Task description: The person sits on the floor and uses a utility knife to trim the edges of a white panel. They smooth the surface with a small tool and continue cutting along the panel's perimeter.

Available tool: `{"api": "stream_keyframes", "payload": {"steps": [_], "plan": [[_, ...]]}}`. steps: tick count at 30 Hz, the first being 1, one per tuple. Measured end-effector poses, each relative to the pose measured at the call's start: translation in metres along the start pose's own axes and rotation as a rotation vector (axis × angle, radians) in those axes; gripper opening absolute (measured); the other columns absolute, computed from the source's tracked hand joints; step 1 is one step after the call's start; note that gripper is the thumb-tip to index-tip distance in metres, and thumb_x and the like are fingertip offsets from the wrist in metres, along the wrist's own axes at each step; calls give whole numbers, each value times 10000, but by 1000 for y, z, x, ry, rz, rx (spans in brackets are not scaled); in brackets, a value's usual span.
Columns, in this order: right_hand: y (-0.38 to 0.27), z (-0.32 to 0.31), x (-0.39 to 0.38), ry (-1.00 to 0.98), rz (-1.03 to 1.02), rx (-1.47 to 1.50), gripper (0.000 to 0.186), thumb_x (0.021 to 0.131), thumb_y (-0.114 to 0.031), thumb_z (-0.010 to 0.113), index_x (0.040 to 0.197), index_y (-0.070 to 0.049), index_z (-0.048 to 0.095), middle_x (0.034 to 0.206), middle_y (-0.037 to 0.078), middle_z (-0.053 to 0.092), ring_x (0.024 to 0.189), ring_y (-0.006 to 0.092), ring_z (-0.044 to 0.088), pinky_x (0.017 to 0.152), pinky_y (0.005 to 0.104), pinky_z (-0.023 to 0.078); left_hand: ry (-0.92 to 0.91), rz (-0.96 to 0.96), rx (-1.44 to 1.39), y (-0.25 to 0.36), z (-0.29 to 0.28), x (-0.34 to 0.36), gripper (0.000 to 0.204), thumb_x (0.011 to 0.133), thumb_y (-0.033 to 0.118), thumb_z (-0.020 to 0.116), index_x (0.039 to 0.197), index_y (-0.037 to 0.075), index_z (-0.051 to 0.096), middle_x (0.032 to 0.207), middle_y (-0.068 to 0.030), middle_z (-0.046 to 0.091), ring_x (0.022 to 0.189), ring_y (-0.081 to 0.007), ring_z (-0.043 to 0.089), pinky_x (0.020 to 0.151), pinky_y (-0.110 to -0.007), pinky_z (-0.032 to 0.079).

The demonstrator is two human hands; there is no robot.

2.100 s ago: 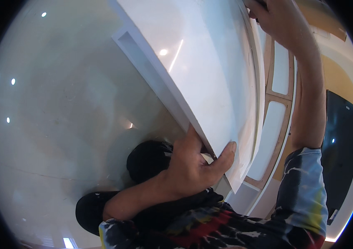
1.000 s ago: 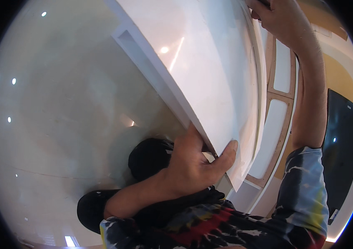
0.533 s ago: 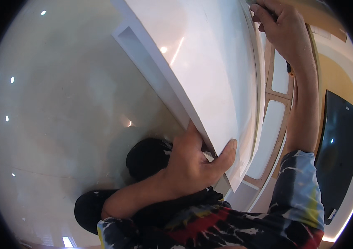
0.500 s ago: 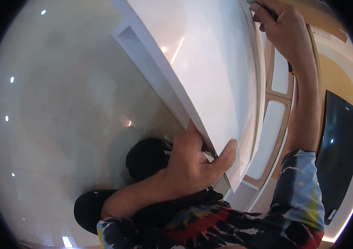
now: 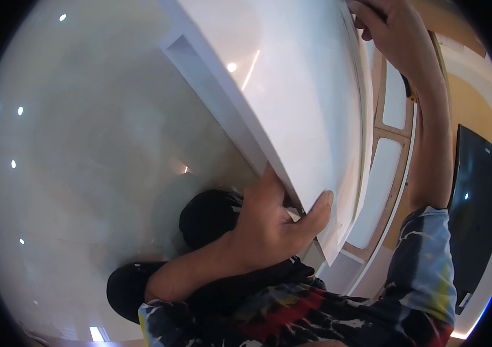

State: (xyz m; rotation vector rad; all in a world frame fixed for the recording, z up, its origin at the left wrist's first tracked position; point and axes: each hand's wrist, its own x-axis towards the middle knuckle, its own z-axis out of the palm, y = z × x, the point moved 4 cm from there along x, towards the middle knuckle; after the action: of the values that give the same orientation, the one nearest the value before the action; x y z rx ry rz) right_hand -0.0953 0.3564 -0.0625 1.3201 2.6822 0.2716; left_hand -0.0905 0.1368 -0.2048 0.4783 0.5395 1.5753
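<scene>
A large, glossy white panel (image 5: 292,110) slants across the middle, its surface reflecting the lights. My left hand (image 5: 275,222) is closed round its near lower corner, thumb on the face and fingers behind the edge. Up at the top right, the fingers of my right hand (image 5: 382,23) curl together at the panel's far right edge; what lies between them is hidden. Thin, pale layers like sheets (image 5: 338,231) show along that right edge, with a pointed corner hanging low. Behind the panel's left edge runs a white recessed channel (image 5: 217,110).
Shiny pale floor (image 5: 95,133) fills the left, with my dark shoes (image 5: 211,220) below the panel. To the right stands a wooden frame with white inset panels (image 5: 376,191). Farther right is a dark flat screen (image 5: 477,202) beside a yellowish wall area.
The view has shifted slightly, and my right forearm sits a little farther right. Both hands keep nearly the same places at the panel.
</scene>
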Motion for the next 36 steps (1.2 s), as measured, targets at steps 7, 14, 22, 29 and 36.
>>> {"api": "stream_keyframes", "payload": {"steps": [7, 14, 22, 29, 36], "plan": [[15, 9, -11, 42, 91, 95, 171, 946, -41, 612, 909, 96, 707, 711, 137, 699, 647, 175, 679, 609, 325, 536, 1, -22, -31, -4, 1, -4, 400, 912, 79, 732, 1190, -106, 511, 897, -155, 683, 714, -164, 707, 613, -296, 551], [-5, 4, -10, -6, -121, -181, 149, 933, -58, 635, 935, 64, 722, 708, 133, 702, 641, 168, 673, 605, 325, 527, -71, 56, 79, -1, -1, -5, 394, 912, 71, 729, 1192, -102, 513, 899, -156, 698, 736, -168, 727, 637, -305, 564], [17, 9, -11, -19, 116, 91, 159, 945, -74, 634, 924, 59, 718, 710, 130, 700, 643, 165, 673, 622, 311, 540, -5, -13, -10, -6, 0, 1, 397, 916, 78, 727, 1193, -104, 508, 933, -159, 689, 740, -164, 712, 624, -293, 555], [28, 7, 3, -150, 138, 85, 180, 954, -72, 633, 908, 85, 709, 724, 132, 704, 657, 164, 682, 627, 318, 545, 2, 56, 14, -5, 3, -1, 394, 915, 80, 729, 1184, -107, 511, 917, -161, 690, 721, -152, 704, 622, -287, 552], [8, 0, -6, -112, 164, 89, 182, 945, -76, 642, 902, 83, 719, 711, 145, 705, 636, 174, 676, 627, 320, 546, 9, 12, 22, -4, -3, 1, 378, 916, 74, 720, 1181, -97, 512, 923, -153, 685, 729, -144, 699, 625, -291, 549]]}}
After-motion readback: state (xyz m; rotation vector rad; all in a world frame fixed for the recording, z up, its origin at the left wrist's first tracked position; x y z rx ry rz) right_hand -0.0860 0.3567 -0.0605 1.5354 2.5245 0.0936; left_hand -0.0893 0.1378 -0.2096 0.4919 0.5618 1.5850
